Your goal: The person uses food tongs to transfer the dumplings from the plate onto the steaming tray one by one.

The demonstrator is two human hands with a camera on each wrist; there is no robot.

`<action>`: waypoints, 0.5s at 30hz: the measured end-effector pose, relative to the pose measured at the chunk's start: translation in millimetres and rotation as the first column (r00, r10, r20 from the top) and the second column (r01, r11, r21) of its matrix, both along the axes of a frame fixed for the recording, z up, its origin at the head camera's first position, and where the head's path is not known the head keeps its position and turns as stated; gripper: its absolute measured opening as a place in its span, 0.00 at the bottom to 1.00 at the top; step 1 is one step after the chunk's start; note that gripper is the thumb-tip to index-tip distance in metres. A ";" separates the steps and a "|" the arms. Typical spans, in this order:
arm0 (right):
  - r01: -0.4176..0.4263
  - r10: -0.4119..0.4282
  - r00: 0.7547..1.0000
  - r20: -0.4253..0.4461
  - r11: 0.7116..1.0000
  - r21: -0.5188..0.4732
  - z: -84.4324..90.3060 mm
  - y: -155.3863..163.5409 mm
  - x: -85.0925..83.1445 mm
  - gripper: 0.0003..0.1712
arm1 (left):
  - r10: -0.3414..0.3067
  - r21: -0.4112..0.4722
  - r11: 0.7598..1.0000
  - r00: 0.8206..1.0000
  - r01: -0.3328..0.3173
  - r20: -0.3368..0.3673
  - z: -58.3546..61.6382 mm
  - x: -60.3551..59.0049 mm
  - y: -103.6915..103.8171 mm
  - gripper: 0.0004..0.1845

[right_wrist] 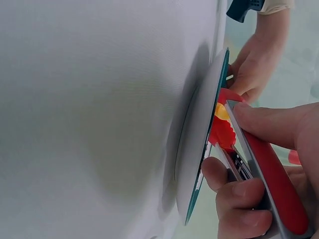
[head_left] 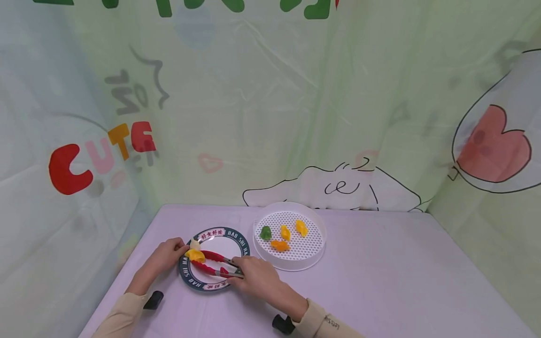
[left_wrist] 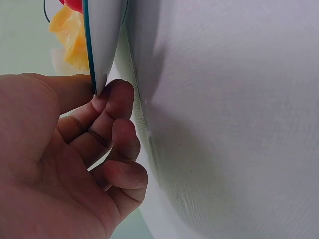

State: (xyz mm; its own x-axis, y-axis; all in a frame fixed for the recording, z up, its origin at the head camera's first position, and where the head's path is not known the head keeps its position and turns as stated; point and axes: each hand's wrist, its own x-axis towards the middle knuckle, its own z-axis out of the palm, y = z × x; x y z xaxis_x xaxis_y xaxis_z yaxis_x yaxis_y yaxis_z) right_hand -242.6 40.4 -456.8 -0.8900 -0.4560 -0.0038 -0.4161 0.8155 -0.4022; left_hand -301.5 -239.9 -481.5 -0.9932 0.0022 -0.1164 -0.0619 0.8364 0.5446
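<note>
My left hand (head_left: pixel 168 253) pinches the left rim of a dark-edged plate (head_left: pixel 242 238), thumb above and fingers below in the left wrist view. In my right hand (head_left: pixel 258 277) I hold red-tipped metal tongs (head_left: pixel 213 256) over the plate. The tong tips are beside a yellow dumpling-shaped piece (head_left: pixel 195 255) near the plate's left rim; whether they squeeze it I cannot tell. A pale piece (head_left: pixel 195 244) lies just behind the yellow one. In the right wrist view, thumb and fingers wrap the red-and-metal tong handles (right_wrist: pixel 279 184).
Right of the plate stands a white round perforated steamer tray (head_left: pixel 319 249). It holds a green piece (head_left: pixel 265 233), an orange piece (head_left: pixel 280 245) and two yellow pieces (head_left: pixel 301 228). A pale cloth covers the table (head_left: pixel 380 272), and printed curtains hang behind and at the sides.
</note>
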 end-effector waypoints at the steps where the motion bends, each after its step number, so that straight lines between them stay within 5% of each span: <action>1: 0.000 0.000 1.000 -0.002 1.000 0.001 0.2 0.0 0.4 0.28 | 0.000 -0.001 1.000 1.000 0.000 -0.001 -0.1 0.0 -0.1 0.09; 15: 0.010 -0.010 1.000 -0.007 1.000 -0.010 10.7 12.6 9.4 0.29 | -0.008 0.021 1.000 1.000 0.008 -0.010 -0.2 0.4 -0.6 0.09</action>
State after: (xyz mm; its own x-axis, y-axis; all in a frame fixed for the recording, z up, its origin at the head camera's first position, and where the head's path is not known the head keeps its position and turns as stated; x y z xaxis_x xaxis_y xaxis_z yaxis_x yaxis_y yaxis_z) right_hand -233.1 53.0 -446.1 -0.8947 -0.4467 0.0069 -0.4105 0.8160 -0.4071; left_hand -301.1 -240.5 -481.7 -0.9943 0.0123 -0.1062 -0.0499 0.8250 0.5629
